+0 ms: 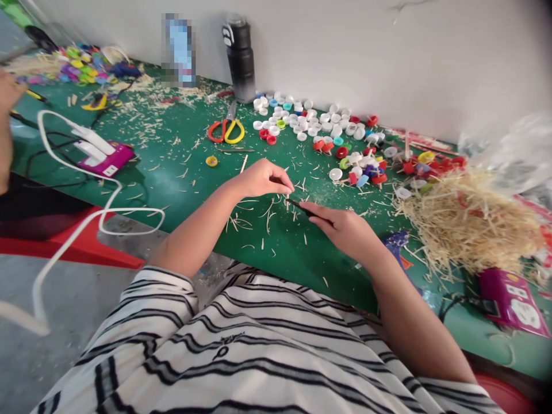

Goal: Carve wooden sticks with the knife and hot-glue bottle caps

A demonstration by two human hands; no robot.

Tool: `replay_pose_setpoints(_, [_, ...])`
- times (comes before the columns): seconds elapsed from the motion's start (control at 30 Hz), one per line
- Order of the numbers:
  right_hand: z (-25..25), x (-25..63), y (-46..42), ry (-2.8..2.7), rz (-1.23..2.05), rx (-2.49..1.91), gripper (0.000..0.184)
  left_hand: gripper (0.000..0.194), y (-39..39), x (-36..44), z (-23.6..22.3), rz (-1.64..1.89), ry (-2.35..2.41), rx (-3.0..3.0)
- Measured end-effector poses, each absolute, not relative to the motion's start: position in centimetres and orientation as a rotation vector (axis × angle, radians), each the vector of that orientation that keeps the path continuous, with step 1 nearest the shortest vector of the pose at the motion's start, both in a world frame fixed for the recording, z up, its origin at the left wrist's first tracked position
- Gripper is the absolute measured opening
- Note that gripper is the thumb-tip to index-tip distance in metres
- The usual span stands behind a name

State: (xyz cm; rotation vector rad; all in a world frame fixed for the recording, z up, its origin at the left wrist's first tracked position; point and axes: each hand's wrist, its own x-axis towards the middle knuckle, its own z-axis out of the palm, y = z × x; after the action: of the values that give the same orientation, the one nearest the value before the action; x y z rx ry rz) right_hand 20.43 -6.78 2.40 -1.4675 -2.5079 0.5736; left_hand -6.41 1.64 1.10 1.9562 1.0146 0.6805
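My left hand (266,178) pinches a thin, pale wooden stick (287,199) upright above the green table (181,172); most of the stick is hidden by the fingers. My right hand (345,227) is closed round the dark handle of a slim knife (301,207), its tip touching or very close to the stick. Pale wood shavings (268,218) lie scattered below and around both hands. Behind my left hand rest a yellow bottle cap (211,161) and scissors (226,131) with one orange and one yellow handle.
White and coloured bottle caps (319,122), some with sticks through them, spread along the wall. A black bottle (240,60) stands behind. At right are a straw-like heap (470,221), a blue glue gun (395,244) and a purple power strip (513,302). Another person's hand (9,95) shows at left.
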Motion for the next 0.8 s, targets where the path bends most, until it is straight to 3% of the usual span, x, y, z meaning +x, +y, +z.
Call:
replay_pose_setpoints(0.23, [2.2, 20.1, -7.0, -2.525, 0.366, -1.450, 0.043, 0.020, 1.6, -6.4, 1.1, 0.684, 0.969, 1.946])
replay_pose_setpoints(0.57, [2.2, 20.4, -6.5, -2.477, 0.519, -1.498, 0.044, 0.021, 1.8, -6.2, 1.0, 0.677, 1.006, 1.873])
replay_pose_setpoints(0.8, [1.7, 19.7, -6.5, -2.711, 0.374, -1.536, 0.042, 0.017, 1.1, -5.1, 1.1, 0.638, 0.870, 1.836])
